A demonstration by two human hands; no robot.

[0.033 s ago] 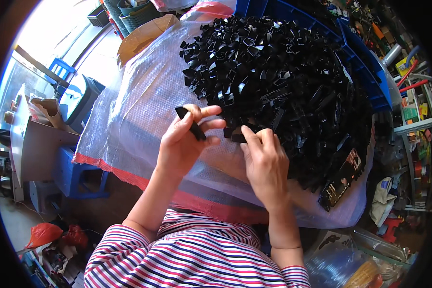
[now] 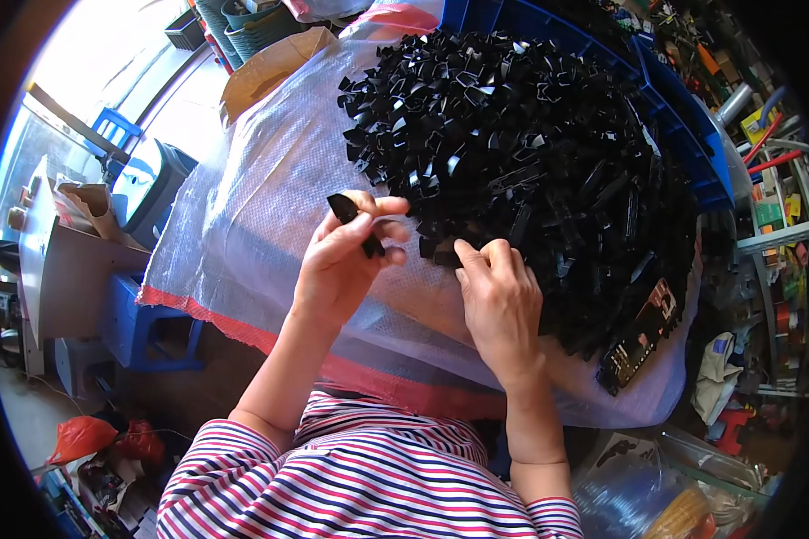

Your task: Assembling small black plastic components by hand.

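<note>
My left hand [image 2: 334, 260] is closed on a small black plastic piece [image 2: 342, 207], pinched between thumb and fingers over the white woven sheet [image 2: 270, 198]. To its right, my right hand [image 2: 502, 305] holds another dark piece [image 2: 438, 251] by thumb and forefinger, at the near edge of a heap. The heap of black plastic pieces [image 2: 476, 117] spreads across the sheet beyond both hands; many look like short bent or folded clips. Both held pieces are partly covered by my fingers.
Blue plastic crates [image 2: 683, 117] stand behind the heap at the right. A dark printed strip [image 2: 638, 341] lies at the heap's near right edge. At the left are a blue stool [image 2: 153, 323] and a cardboard piece [image 2: 274, 72]. Shelving [image 2: 782, 234] with goods lines the right.
My left fingers have curled in slightly around the black piece, turning it a little. The right hand has barely moved.
</note>
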